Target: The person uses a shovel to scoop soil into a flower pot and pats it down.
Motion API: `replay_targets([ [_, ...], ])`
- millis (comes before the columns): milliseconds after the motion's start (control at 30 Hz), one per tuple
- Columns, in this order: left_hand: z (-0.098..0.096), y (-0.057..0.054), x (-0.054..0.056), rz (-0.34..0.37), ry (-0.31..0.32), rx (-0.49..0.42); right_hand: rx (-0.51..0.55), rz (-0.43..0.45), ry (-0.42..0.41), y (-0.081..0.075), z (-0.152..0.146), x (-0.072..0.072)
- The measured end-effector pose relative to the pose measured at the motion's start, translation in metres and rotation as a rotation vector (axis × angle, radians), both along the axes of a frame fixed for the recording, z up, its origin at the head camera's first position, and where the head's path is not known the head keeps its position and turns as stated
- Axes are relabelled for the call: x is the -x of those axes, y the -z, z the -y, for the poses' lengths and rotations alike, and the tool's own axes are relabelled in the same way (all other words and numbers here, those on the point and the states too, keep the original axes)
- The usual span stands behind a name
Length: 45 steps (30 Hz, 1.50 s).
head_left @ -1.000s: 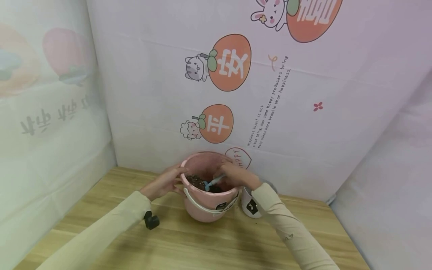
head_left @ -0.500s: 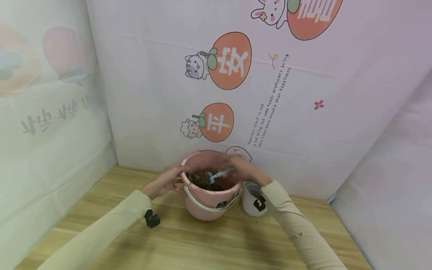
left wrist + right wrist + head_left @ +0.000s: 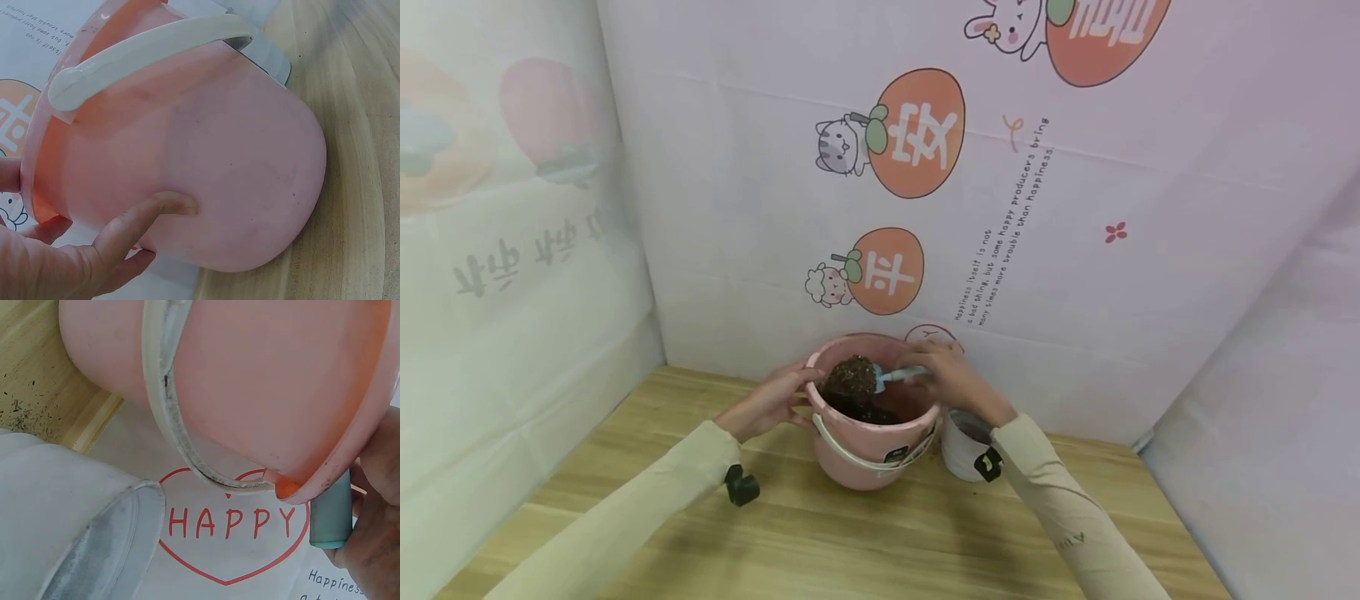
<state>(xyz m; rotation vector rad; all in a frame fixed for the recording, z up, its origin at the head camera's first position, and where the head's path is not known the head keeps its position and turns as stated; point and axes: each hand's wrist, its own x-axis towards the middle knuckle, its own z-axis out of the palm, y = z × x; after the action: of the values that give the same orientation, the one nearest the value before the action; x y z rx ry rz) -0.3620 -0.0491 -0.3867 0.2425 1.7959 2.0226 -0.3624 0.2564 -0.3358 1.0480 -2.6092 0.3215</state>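
The left hand (image 3: 771,404) grasps the pink bucket (image 3: 853,467) at its rim, fingers parted, one bent against the outer wall. The right hand (image 3: 953,377) has its fingers wrapped around the handle of a blue trowel (image 3: 891,377), whose head meets a clump of soil (image 3: 853,377) inside the bucket. Both forearms reach forward over the tabletop (image 3: 820,542), the right hand above the white pot (image 3: 958,454).

Both wrist views close on bucket (image 3: 237,144)

Long cream sleeves (image 3: 625,512); dark lettering (image 3: 1070,540) on right one; small black block (image 3: 743,487) at left one's end.
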Motion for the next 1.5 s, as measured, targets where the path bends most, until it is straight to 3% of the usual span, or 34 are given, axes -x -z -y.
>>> replay_targets([
  [233, 0.001, -0.003, 0.001, 0.000, -0.014, 0.006, 0.045, -0.083, 0.014, 0.000, -0.005, 0.001],
  [633, -0.001, 0.000, -0.001, 0.013, -0.016, 0.003, 0.060, -0.116, 0.031, -0.004, -0.021, 0.000],
  [1000, 0.001, 0.000, -0.001, -0.017, -0.003, 0.007, 0.114, -0.141, 0.050, -0.014, -0.042, -0.001],
  [1500, 0.001, 0.000, 0.002, -0.009, -0.020, 0.017, 0.097, -0.081, 0.136, -0.027, -0.083, -0.002],
])
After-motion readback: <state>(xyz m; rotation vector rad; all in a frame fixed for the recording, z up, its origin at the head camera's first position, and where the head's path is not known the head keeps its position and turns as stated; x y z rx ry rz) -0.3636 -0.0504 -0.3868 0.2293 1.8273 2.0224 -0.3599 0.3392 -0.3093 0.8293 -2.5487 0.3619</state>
